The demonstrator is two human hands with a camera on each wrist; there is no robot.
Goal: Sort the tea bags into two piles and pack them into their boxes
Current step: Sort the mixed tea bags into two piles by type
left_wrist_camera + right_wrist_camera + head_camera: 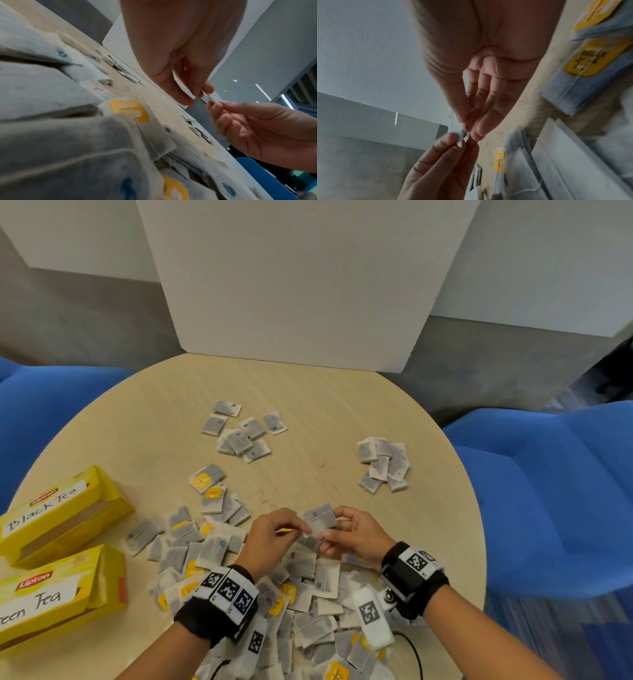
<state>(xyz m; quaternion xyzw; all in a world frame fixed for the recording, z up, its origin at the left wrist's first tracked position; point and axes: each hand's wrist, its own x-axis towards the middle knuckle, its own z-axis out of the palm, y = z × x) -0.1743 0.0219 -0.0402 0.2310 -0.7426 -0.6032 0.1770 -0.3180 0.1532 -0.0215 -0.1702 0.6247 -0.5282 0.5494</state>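
Note:
Both hands hold one grey tea bag (320,518) above the table's middle. My left hand (305,529) pinches its left edge and my right hand (331,523) pinches its right side. The left wrist view shows the left hand (197,97) and the right hand (212,106) meeting at the tea bag (212,97). In the right wrist view the tea bag (464,136) shows edge-on between both hands' fingertips. A large mixed heap of tea bags (274,594) lies under my wrists. One small sorted pile (241,433) sits far centre, another pile (383,463) far right.
Two open yellow boxes lie at the left: the Black Tea box (58,508) and, nearer to me, the Green Tea box (58,594). The round wooden table (325,405) has a white board at its far edge. Blue chairs (548,491) stand on both sides.

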